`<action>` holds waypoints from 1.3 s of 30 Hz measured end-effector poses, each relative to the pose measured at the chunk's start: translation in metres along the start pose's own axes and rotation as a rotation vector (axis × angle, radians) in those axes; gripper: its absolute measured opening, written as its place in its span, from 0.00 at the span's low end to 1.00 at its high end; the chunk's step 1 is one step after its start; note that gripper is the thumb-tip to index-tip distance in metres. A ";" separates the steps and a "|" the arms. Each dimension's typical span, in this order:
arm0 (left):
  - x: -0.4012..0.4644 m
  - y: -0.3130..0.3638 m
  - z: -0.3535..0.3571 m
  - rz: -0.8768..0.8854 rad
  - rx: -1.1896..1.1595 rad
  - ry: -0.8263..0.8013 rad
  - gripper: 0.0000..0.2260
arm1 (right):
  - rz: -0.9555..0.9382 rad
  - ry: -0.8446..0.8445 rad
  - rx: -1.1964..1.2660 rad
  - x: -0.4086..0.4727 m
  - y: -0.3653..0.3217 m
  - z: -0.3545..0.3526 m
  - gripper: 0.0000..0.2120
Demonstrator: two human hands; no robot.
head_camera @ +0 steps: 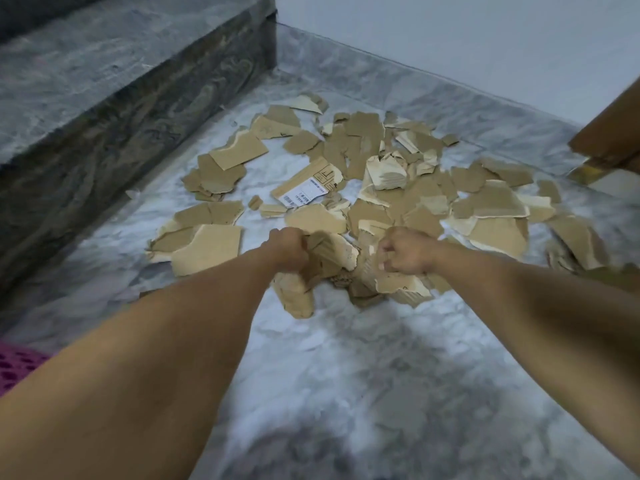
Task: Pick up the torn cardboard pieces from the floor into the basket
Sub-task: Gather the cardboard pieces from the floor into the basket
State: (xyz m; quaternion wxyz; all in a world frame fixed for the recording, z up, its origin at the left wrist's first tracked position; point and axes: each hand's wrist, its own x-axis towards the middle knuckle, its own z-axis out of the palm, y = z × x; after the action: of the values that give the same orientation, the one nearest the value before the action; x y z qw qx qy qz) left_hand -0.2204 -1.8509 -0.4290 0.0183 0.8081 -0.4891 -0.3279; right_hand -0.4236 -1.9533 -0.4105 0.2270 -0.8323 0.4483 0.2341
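Both hands are clutching torn cardboard pieces [332,258]: left hand [287,249] and right hand [403,251] fisted tight. Beyond them, scraps are spreading toward the step [145,109]; bare floor [346,375] is lying nearer.

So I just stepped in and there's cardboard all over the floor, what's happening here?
A person is gathering torn cardboard pieces off the marble floor. The left hand and the right hand are each closed on a bunch of scraps at the near edge of the pile. Most of the pieces lie scattered beyond the hands, between the stone step and the wall. A pink perforated thing, possibly the basket, shows at the lower left edge.
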 end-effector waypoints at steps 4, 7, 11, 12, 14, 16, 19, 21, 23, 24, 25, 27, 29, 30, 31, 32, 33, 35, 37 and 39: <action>0.001 0.004 0.036 0.049 0.035 0.118 0.39 | 0.046 0.189 0.102 0.007 0.013 0.023 0.28; 0.004 0.004 0.045 0.088 0.126 0.151 0.44 | 0.122 0.212 0.161 0.011 0.014 0.029 0.50; 0.006 0.004 0.040 0.025 0.100 0.157 0.44 | 0.200 0.217 0.157 0.014 0.005 0.028 0.62; 0.005 0.002 0.038 0.002 0.068 0.147 0.42 | 0.223 0.195 0.167 0.015 0.002 0.027 0.61; 0.003 -0.003 0.034 -0.035 -0.042 0.125 0.39 | 0.242 0.144 0.211 0.016 -0.003 0.025 0.54; -0.001 -0.010 0.028 -0.045 -0.184 0.130 0.34 | 0.233 0.119 0.287 0.017 -0.008 0.024 0.51; -0.009 -0.025 0.015 -0.044 -0.306 0.161 0.30 | 0.171 0.157 0.318 0.020 -0.019 0.025 0.57; -0.015 -0.038 0.007 -0.064 -0.317 0.189 0.29 | 0.134 0.162 0.305 0.020 -0.027 0.026 0.59; -0.018 -0.053 0.003 -0.118 -0.283 0.233 0.33 | 0.115 0.162 0.280 0.022 -0.029 0.026 0.60; -0.022 -0.061 0.003 -0.156 -0.219 0.280 0.37 | 0.115 0.167 0.283 0.021 -0.031 0.026 0.61; -0.026 -0.069 0.003 -0.208 -0.150 0.334 0.40 | 0.137 0.172 0.304 0.021 -0.032 0.026 0.61; -0.035 -0.082 0.001 -0.356 -0.077 0.432 0.47 | 0.225 0.156 0.320 0.018 -0.033 0.023 0.62; -0.047 -0.091 -0.006 -0.577 -0.104 0.448 0.57 | 0.309 0.101 0.301 0.015 -0.034 0.022 0.61; -0.052 -0.096 -0.008 -0.680 -0.158 0.395 0.62 | 0.327 0.078 0.285 0.012 -0.038 0.023 0.60; -0.054 -0.102 -0.009 -0.760 -0.233 0.325 0.67 | 0.333 0.069 0.271 0.010 -0.041 0.026 0.60; -0.056 -0.108 -0.007 -0.811 -0.328 0.258 0.71 | 0.334 0.068 0.266 0.009 -0.044 0.031 0.61; -0.059 -0.112 -0.004 -0.840 -0.434 0.219 0.74 | 0.333 0.072 0.268 0.010 -0.046 0.036 0.61; -0.065 -0.111 0.003 -0.841 -0.563 0.186 0.74 | 0.334 0.075 0.309 0.010 -0.051 0.044 0.60; -0.069 -0.100 0.008 -0.831 -0.510 0.164 0.69 | 0.336 0.072 0.334 0.011 -0.056 0.046 0.55; -0.067 -0.090 0.014 -0.854 -0.485 0.203 0.65 | 0.334 0.073 0.310 0.010 -0.063 0.048 0.48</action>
State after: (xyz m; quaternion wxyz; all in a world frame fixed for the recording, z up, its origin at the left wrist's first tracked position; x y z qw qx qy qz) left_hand -0.1786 -1.7465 -0.4366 0.1172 0.9364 -0.0200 -0.3301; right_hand -0.3735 -1.9007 -0.4434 0.2939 -0.7095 0.6184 0.1666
